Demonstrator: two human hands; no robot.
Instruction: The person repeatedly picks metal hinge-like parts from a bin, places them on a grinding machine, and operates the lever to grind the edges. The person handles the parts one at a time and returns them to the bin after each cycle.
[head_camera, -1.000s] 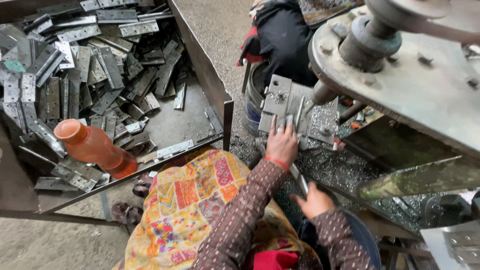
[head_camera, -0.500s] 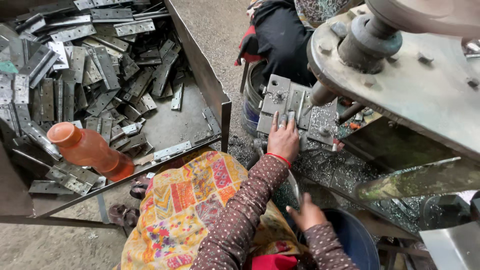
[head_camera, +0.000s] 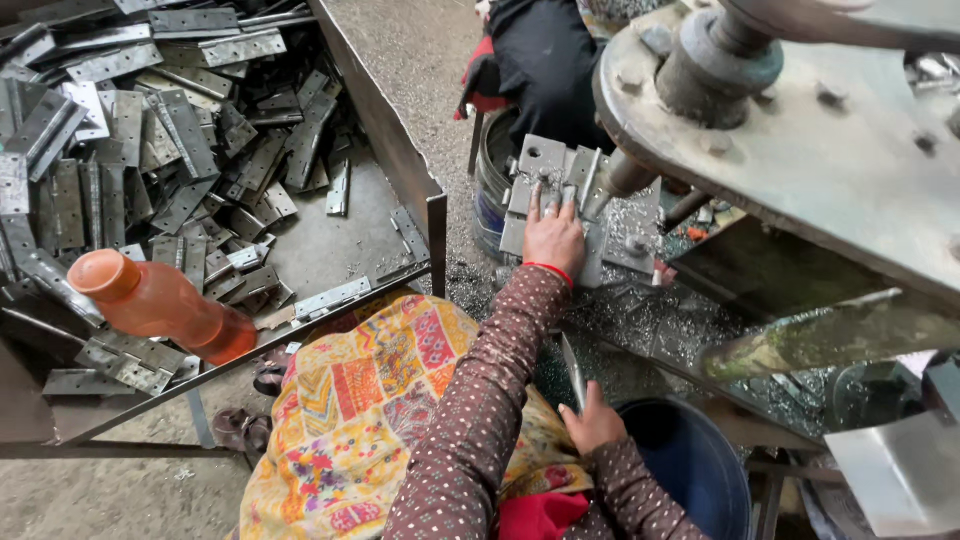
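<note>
The left hand (head_camera: 552, 238) is pressing flat, fingers spread, on the grey metal plate (head_camera: 560, 190) lying on the machine bed under the spindle (head_camera: 628, 176), steadying it there. The right hand (head_camera: 592, 424) is gripping another metal strip (head_camera: 572, 370) upright beside the blue bucket's rim (head_camera: 690, 420).

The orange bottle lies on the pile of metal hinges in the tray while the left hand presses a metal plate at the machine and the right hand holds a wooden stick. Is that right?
Not quite. The head view shows the right hand holding a thin metal strip, not a wooden stick. The rest stands: the orange bottle lies on the metal hinges in the tray, and the left hand presses the metal plate.
</note>
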